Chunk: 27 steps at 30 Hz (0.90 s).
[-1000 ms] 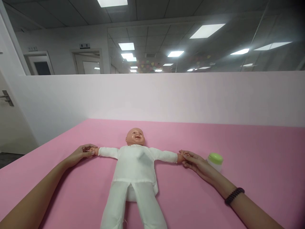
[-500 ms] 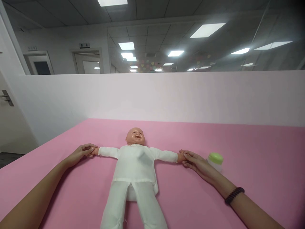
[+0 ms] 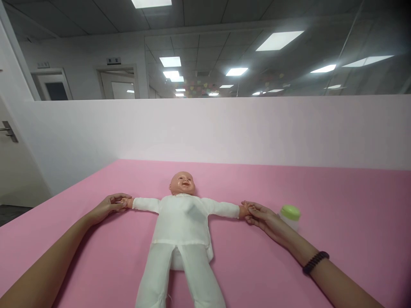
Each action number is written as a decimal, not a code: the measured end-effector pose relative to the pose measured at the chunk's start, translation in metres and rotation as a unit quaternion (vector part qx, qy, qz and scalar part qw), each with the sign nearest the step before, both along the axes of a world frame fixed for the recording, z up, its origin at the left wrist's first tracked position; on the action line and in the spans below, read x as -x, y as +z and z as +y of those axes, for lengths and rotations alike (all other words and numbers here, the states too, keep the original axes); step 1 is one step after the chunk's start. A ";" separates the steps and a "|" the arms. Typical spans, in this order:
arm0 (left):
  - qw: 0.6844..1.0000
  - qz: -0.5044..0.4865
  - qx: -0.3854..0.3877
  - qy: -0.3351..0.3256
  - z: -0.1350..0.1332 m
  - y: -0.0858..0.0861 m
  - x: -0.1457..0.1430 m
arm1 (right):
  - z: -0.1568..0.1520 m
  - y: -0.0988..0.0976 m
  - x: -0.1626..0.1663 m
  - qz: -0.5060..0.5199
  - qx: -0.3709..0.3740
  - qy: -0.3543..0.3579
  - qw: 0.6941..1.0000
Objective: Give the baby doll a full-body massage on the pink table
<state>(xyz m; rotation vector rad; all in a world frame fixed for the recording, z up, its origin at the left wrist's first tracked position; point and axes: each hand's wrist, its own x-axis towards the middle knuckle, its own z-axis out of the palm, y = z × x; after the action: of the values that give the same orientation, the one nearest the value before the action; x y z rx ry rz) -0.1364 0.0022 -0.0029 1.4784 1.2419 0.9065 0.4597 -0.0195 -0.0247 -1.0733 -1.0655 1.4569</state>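
Observation:
A baby doll (image 3: 183,226) in white clothes lies on its back on the pink table (image 3: 337,205), head away from me and arms stretched out to both sides. My left hand (image 3: 107,207) is closed around the doll's hand on the left. My right hand (image 3: 261,216) is closed around the doll's other hand on the right. A dark bead bracelet (image 3: 315,262) circles my right wrist.
A small white jar with a green lid (image 3: 290,216) stands just behind my right hand. A white partition wall (image 3: 224,128) runs along the far edge of the table. A door with a handle (image 3: 9,130) is at the left.

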 end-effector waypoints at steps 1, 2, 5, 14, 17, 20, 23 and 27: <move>1.000 0.003 0.000 0.001 -0.001 0.000 0.000 | 0.000 0.000 0.000 -0.001 -0.001 0.000 1.000; 1.000 0.003 0.002 0.000 -0.001 0.001 -0.001 | 0.000 0.000 0.000 -0.002 -0.002 0.000 1.000; 1.000 -0.003 0.008 -0.010 -0.003 0.002 -0.001 | -0.001 0.001 0.001 -0.007 -0.004 -0.002 1.000; 1.000 0.015 0.004 -0.007 -0.004 0.005 -0.005 | -0.002 0.003 0.005 -0.028 -0.008 -0.008 1.000; 1.000 0.021 -0.002 -0.005 -0.005 0.006 -0.006 | -0.002 0.003 0.006 -0.030 -0.004 -0.016 0.999; 1.000 0.015 -0.002 -0.004 -0.005 0.006 -0.006 | -0.002 0.003 0.006 -0.027 -0.004 -0.018 0.999; 1.000 0.005 -0.001 0.001 -0.003 0.003 -0.004 | -0.002 0.003 0.005 -0.026 -0.003 -0.019 0.999; 1.000 -0.011 -0.006 0.009 0.001 -0.001 -0.001 | -0.001 0.002 0.004 -0.031 -0.003 -0.020 0.999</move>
<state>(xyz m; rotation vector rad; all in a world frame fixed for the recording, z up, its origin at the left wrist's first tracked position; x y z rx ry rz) -0.1356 0.0034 -0.0035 1.4639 1.2378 0.9416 0.4554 -0.0205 -0.0228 -1.1349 -1.0860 1.3952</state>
